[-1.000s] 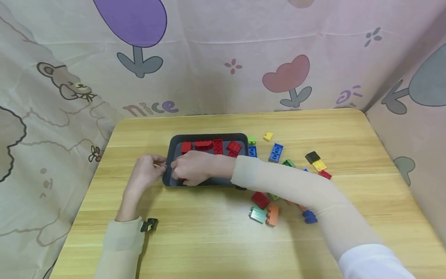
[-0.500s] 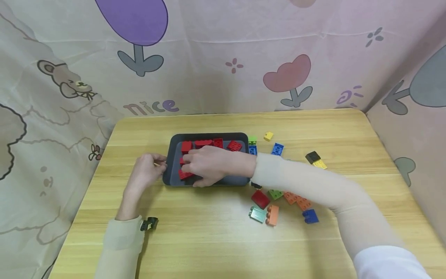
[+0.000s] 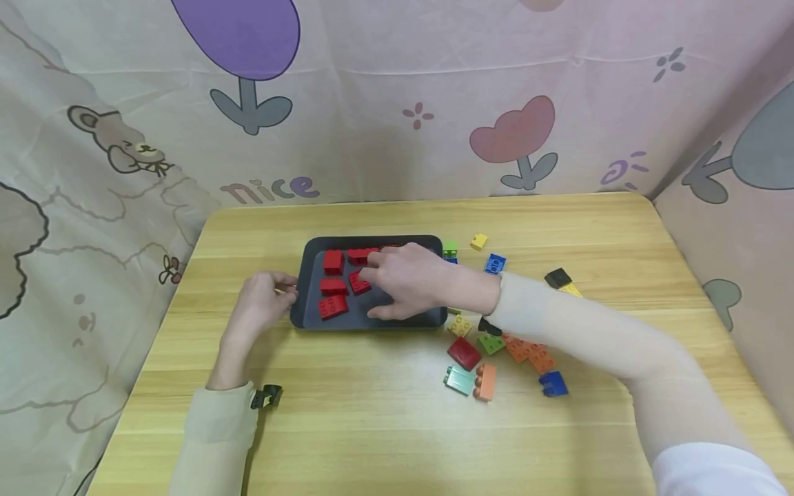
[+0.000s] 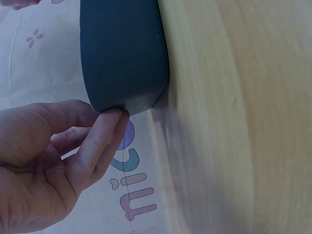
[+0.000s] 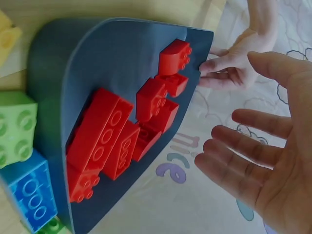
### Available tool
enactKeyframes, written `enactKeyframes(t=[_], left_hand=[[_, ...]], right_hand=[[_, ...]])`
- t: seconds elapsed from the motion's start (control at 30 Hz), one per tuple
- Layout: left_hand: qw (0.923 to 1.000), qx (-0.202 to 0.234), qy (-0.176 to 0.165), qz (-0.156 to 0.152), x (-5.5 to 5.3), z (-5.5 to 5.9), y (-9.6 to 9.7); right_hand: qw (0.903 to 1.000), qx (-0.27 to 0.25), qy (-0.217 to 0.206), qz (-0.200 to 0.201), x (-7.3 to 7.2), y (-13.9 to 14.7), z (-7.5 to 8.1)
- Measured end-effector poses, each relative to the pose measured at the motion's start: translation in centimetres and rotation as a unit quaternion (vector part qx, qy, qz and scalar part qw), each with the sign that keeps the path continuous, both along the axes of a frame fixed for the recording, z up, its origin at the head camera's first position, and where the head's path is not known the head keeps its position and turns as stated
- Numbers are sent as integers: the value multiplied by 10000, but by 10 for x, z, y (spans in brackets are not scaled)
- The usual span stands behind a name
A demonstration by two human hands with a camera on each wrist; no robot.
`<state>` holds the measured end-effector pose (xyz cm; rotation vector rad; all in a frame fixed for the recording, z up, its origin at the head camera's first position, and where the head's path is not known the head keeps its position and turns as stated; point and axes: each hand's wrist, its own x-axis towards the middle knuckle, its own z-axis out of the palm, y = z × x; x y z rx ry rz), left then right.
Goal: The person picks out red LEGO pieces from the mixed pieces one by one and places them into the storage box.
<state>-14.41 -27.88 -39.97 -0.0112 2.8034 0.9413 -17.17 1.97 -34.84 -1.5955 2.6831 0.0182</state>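
Observation:
A dark grey tray (image 3: 362, 318) holds several red toy building bricks (image 3: 333, 307). At its left end my left hand (image 3: 263, 306) pinches the rim between thumb and fingertips; the left wrist view shows those fingertips (image 4: 109, 114) against the tray's edge (image 4: 126, 58). My right hand (image 3: 412, 281) hovers over the right half of the tray with fingers spread. In the right wrist view nothing lies between the fingers of the right hand (image 5: 258, 156), and the red bricks (image 5: 100, 129) sit apart from it. Part of the tray is hidden under this hand.
Loose bricks lie right of the tray: a dark red one (image 3: 464, 353), a teal one (image 3: 459, 380), orange ones (image 3: 486, 382), blue ones (image 3: 553, 384), a yellow one (image 3: 478, 241) and a black one (image 3: 558, 277). A printed curtain (image 3: 372, 103) stands behind the wooden table (image 3: 372, 427).
My right hand has moved right from the tray's left part and its fingers have opened, uncovering red bricks there. My left hand has stayed at the rim.

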Motion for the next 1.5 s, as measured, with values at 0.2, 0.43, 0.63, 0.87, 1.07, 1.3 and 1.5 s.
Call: enactKeyframes(t=[0.2, 0.43, 0.63, 0.87, 1.07, 1.3, 1.5], left_hand=[[9999, 67, -99, 38, 0, 0, 0], [9998, 76, -147, 72, 0, 1, 0], [9998, 98, -162, 85, 0, 1, 1], [9997, 119, -185, 83, 0, 1, 1], [9999, 74, -118, 71, 0, 1, 1], [9998, 77, -167, 92, 0, 2, 2], [9998, 89, -158, 106, 1, 2, 2]], right_hand=[[9996, -110, 192, -156, 3, 20, 3], [9981, -339, 77, -510, 10, 44, 2], [9935, -715, -205, -861, 20, 64, 2], [9910, -927, -46, -960, 34, 82, -3], [9837, -1172, -172, -1353, 47, 91, -7], [9824, -1013, -407, -1515, 61, 97, -23], [9804, -939, -622, -1619, 69, 101, -34]])
